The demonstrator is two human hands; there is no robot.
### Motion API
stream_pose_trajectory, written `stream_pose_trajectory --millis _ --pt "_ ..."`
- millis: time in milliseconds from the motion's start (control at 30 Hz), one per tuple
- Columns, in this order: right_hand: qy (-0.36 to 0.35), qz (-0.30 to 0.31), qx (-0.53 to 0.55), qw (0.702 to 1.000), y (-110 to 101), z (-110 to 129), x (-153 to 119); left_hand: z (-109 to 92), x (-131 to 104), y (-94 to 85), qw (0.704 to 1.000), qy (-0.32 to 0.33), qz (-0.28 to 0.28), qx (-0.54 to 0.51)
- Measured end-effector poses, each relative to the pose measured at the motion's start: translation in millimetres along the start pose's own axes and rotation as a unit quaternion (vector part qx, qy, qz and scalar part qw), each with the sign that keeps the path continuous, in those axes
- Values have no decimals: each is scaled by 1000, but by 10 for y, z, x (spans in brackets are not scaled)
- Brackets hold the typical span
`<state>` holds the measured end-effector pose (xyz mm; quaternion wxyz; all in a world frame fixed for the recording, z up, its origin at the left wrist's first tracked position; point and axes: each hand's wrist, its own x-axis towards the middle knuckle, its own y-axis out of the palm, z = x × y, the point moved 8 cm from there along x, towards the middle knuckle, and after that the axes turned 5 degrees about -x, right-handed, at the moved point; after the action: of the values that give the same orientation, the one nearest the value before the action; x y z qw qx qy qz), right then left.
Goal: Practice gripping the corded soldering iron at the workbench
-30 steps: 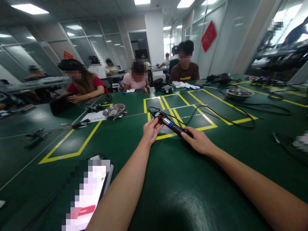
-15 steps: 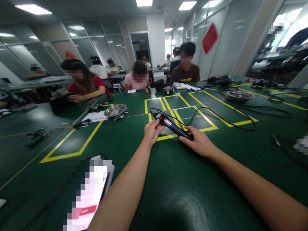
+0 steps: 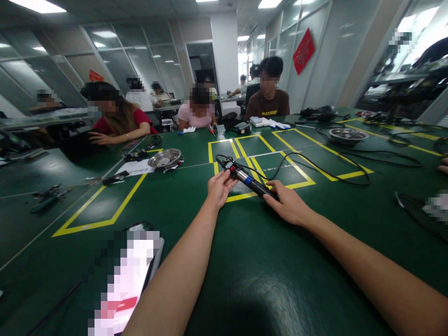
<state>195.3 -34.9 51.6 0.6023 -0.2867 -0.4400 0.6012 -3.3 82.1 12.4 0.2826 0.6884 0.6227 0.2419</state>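
Observation:
A slim, corded cylindrical tool (image 3: 259, 188) is held slantwise above the green table, black at the near right end, silver in the middle, with a blue band. The fingers and thumb of my left hand (image 3: 220, 189) pinch its far left end, beside a small red part. At the black end, my right hand (image 3: 287, 203) grips the body between thumb and fingers. From the left end a black cable (image 3: 276, 172) loops away to the right across the table. I cannot make out the tool's exact kind.
Yellow tape (image 3: 241, 198) marks rectangles on the table. A phone-like device with a lit, blurred screen (image 3: 128, 280) lies near my left forearm. Metal bowls (image 3: 165, 159) stand left and right (image 3: 348, 136). Gloves (image 3: 278, 124) and cables lie at the back, where several people sit.
The view has shifted slightly, so the table appears a little higher and further left. Both hands keep their hold on the tool. Part of another person's hand now shows at the right edge.

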Motion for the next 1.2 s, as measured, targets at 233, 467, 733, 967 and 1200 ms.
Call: stream_pose_trajectory --millis 233,467,733,967,1200 --pt "-18 -66 -130 989 -30 -60 4 15 12 -23 1000 -3 -9 7" --pt "-48 -50 -100 993 -12 -17 9 9 -8 -6 1000 -7 -6 0" --pt "-57 6 -71 996 53 7 24 23 15 -32 1000 -6 -9 6" --pt "-36 -60 -151 986 -3 -25 3 21 4 -21 1000 -7 -10 11" --pt "-51 -15 -103 993 58 -29 13 20 -6 -7 1000 -9 -9 16"
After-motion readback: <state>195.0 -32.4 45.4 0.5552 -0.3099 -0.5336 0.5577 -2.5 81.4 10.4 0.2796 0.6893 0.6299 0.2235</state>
